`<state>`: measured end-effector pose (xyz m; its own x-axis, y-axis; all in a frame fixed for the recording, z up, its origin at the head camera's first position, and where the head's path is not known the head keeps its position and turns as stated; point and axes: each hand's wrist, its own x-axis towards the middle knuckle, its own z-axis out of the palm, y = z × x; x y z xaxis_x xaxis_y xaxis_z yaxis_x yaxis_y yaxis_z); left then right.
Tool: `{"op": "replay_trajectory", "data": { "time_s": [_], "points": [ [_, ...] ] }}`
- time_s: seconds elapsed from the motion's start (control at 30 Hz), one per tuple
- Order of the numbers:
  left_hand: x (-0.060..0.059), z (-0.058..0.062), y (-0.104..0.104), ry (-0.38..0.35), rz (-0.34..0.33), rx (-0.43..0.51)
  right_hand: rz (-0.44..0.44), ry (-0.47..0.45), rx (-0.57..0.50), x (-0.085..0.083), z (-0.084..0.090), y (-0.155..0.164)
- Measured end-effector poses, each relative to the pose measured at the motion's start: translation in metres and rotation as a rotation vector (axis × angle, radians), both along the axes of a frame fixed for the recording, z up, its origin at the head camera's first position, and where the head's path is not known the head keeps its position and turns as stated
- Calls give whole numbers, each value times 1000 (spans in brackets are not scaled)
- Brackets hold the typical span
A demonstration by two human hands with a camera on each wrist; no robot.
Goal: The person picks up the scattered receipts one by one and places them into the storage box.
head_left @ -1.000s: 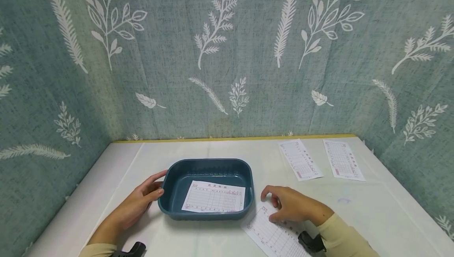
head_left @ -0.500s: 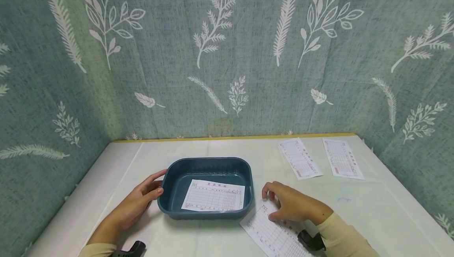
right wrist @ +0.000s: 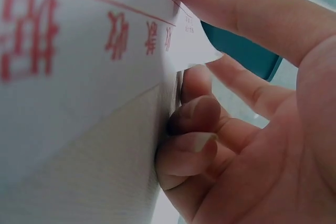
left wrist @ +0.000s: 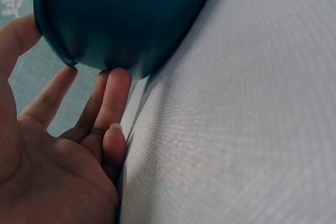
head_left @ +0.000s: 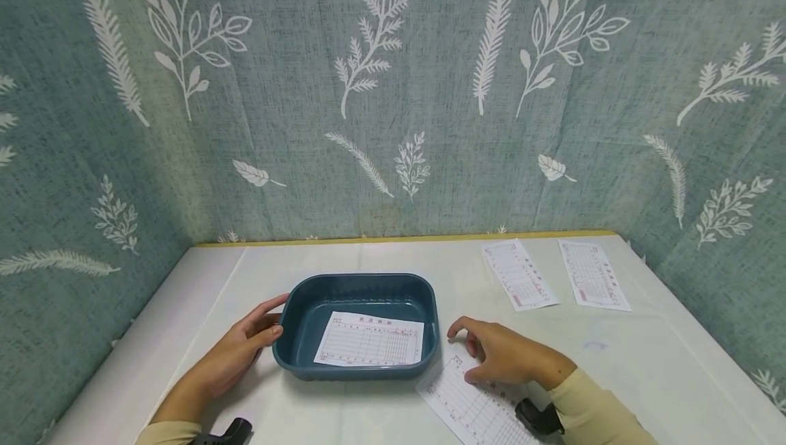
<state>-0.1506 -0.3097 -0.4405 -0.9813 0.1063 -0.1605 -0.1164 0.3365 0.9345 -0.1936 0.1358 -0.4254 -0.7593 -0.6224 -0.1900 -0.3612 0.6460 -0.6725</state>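
A dark teal plastic bin point(head_left: 356, 373) stands on the table with a printed receipt slip point(head_left: 371, 339) lying flat inside. My left hand point(head_left: 230, 356) touches the bin's left end; in the left wrist view its thumb and fingertips point(left wrist: 118, 85) meet the rim and outer wall point(left wrist: 115, 19). At the bin's right, another receipt slip point(head_left: 463, 397) lies partly under my right hand point(head_left: 512, 356). The right thumb point(right wrist: 236, 1) touches the slip's printed face, and the index fingertip is at its raised corner point(right wrist: 202, 48). Thumb and index stand apart; the other fingers bend near the tabletop.
Two more receipt slips, a left one point(head_left: 520, 276) and a right one point(head_left: 594, 276), lie at the back right of the white table point(head_left: 350, 414). A leaf-patterned green cloth point(head_left: 454, 185) rises behind and on both sides.
My right index finger has stretched slightly left, toward the bin, past the slip's corner. The left hand and the bin hold their places.
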Motion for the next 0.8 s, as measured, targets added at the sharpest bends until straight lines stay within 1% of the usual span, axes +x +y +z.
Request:
{"op": "replay_trajectory", "data": {
  "time_s": [0.13,0.27,0.53,0.67,0.8],
  "points": [
    [1,-1,0,-9,0,5,19,5,-7,0,-2,1],
    [1,0,-1,7,1,-6,26,20,-13,-1,-2,3],
    [-1,1,-1,13,-12,-5,92,48,-43,-1,2,7],
    [-1,2,0,27,-6,0,118,22,-42,-1,6,9],
    [0,1,-1,21,-9,8,162,-43,-47,-2,5,12]
  ]
}}
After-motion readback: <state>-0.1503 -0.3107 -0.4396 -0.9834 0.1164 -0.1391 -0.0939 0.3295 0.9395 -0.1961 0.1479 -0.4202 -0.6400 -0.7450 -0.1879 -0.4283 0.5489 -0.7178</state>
